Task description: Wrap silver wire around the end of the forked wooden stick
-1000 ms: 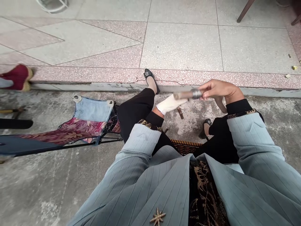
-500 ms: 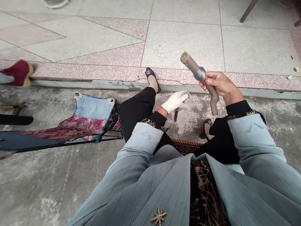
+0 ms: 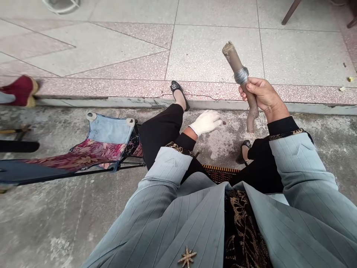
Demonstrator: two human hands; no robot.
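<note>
My right hand (image 3: 263, 95) is closed around a crooked wooden stick (image 3: 233, 57), gripping it near the middle. The stick slants over the pavement edge, its cut end pointing up and away. A coil of silver wire (image 3: 241, 75) is wound round it just beyond my fingers. My left hand (image 3: 206, 122), in a white knitted glove, sits lower and to the left, apart from the stick. Its fingers are curled, and a small brown tip (image 3: 224, 122) sticks out past them; the glove hides the rest.
A folding chair (image 3: 103, 128) with denim and floral cloth stands to the left. A raised tiled step (image 3: 131, 102) runs across in front of my feet. Under me is a woven wicker seat (image 3: 220, 173). Another person's red shoe (image 3: 21, 91) rests at far left.
My right hand has tilted the stick more upright, its wired end moving up and right. My left hand has turned; the brown piece that hung below it no longer shows there.
</note>
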